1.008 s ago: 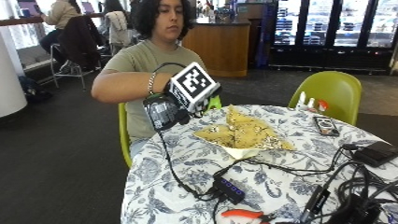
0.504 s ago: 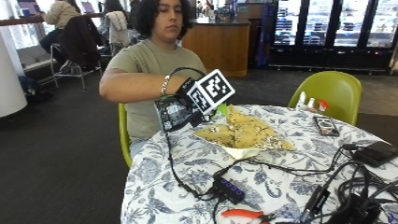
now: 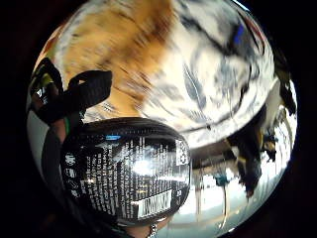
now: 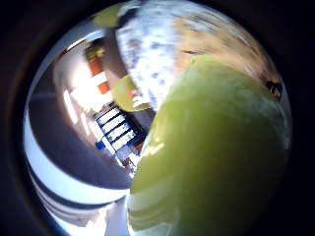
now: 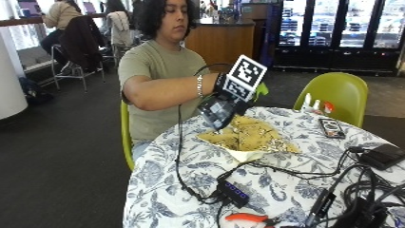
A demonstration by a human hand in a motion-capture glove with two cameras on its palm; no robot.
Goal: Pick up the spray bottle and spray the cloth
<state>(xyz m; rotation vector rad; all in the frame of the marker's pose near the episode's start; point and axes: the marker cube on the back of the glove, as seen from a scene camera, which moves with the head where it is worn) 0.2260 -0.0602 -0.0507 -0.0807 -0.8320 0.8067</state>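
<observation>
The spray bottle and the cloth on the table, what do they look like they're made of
The spray bottle looks like plastic: a glossy dark printed label with a barcode in the little finger side palm view, and a smooth green body with soft highlights in the thumb side view. The cloth looks like soft woven fabric, tan and patterned, lying crumpled in folds; the exact fibre cannot be told.

phone (image 5: 332,128) on floral tablecloth (image 5: 177,166) | green chair (image 5: 335,95) | cables (image 5: 303,173)
</observation>
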